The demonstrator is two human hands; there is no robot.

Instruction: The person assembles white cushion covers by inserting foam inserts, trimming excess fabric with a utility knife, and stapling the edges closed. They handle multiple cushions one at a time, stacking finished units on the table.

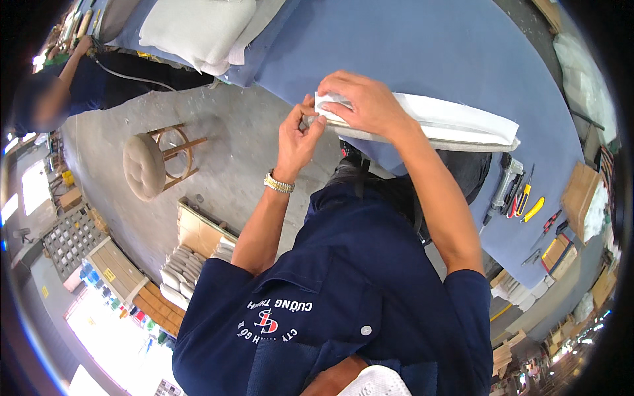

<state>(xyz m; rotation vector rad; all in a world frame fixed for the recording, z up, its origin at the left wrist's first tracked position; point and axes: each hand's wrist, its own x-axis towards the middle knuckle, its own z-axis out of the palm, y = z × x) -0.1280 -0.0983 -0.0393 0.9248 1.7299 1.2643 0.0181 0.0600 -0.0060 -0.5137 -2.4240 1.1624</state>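
The upper and right parts of the view are filled by a blue table (pixel 389 46), and a grey floor (pixel 228 148) is seen to its left. At the upper left, beyond the stool, a co-worker (pixel 112 84) in dark clothes is seen, with one arm raised toward the table's far left end. The lower middle is taken up by the person's dark blue shirt (pixel 403 284). Grey fabric (pixel 195 33) is piled on the table at the top left. A stool (pixel 144 167) with a tufted seat is tipped over on the floor. A long grey pad (pixel 462 145) is laid along the table's near edge, just in front of the person, and is mostly covered by a white sheet (pixel 456 115). Near the pad's left end, the sheet is gripped between the curled fingers and thumb of the right hand (pixel 363 102). The pad's left tip is pinched by the left hand (pixel 300 135); whether the sheet is caught there too cannot be told. To the right, a metal gun (pixel 507 181) is laid on the table, near a yellow knife (pixel 533 209). A watch (pixel 279 183) is worn on the left wrist.
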